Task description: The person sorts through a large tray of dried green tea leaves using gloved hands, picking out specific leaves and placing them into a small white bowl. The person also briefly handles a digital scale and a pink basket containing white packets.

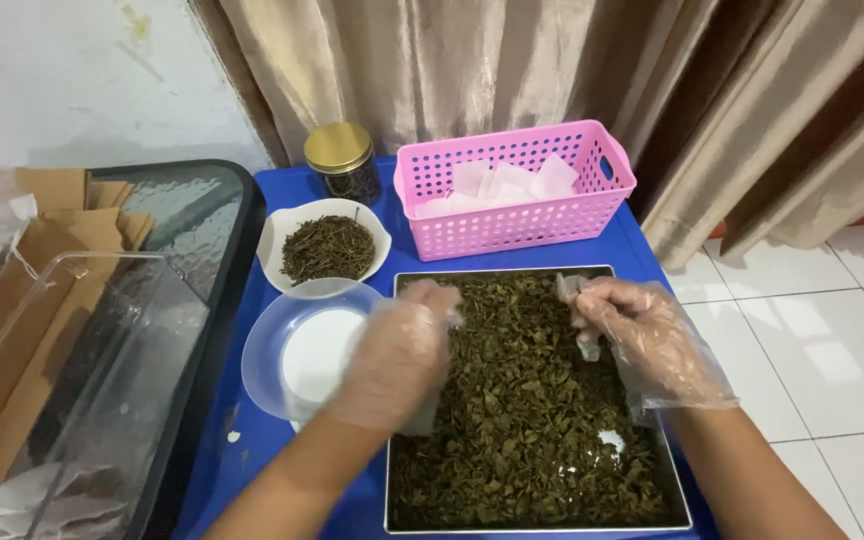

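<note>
Even soft indoor light, faint shadows, glare on floor tiles [802, 350], gloved hands motion-blurred

One tray [388, 400], two bowls [274, 232], one basket [512, 225], one jar [341, 160].

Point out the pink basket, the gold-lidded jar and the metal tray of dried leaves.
pink basket [512, 225], head view, front wall.
gold-lidded jar [338, 147], head view, top of the lid.
metal tray [537, 527], head view, near rim.

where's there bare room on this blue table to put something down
Little. A bare blue strip lies at the near-left, between the black glass top and the metal tray of dried leaves. The back is crowded: jar, white bowl, pink basket, clear lidded dish.
</note>
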